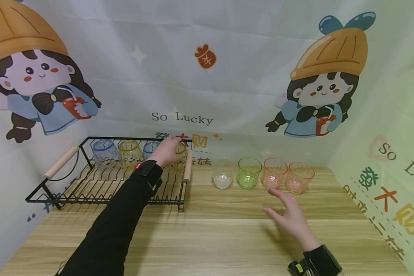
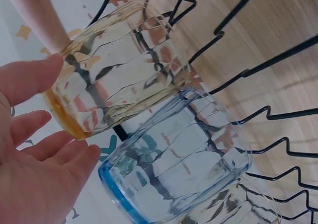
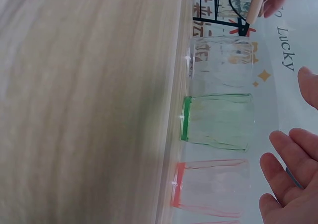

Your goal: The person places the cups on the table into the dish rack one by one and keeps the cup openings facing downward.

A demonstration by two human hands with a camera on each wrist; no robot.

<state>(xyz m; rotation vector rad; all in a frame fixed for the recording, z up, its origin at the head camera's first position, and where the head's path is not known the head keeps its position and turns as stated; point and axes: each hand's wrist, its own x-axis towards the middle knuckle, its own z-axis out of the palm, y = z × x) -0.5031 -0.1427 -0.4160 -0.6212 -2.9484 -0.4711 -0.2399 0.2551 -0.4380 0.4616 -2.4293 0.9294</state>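
My left hand [image 1: 166,151] reaches over the right end of a black wire dish rack [image 1: 103,200]. Its thumb and fingers are spread around the thick amber base of an upside-down yellow glass [image 2: 124,70], fingertips right at the edge. Close beside that glass, a blue glass [image 2: 174,159] also stands upside down in the rack. My right hand [image 1: 291,216] hovers over the table, fingers apart and holding nothing. Just beyond its fingertips are two pink glasses, one [image 1: 274,174] left of the other [image 1: 299,178].
Left of the pink glasses stand a green glass [image 1: 249,174] and a clear glass [image 1: 222,176], close to the back wall cloth. Another blue glass [image 1: 105,153] and yellow glass [image 1: 130,153] occupy the rack's left. Wooden handles [image 1: 62,161] rise at the rack's ends.
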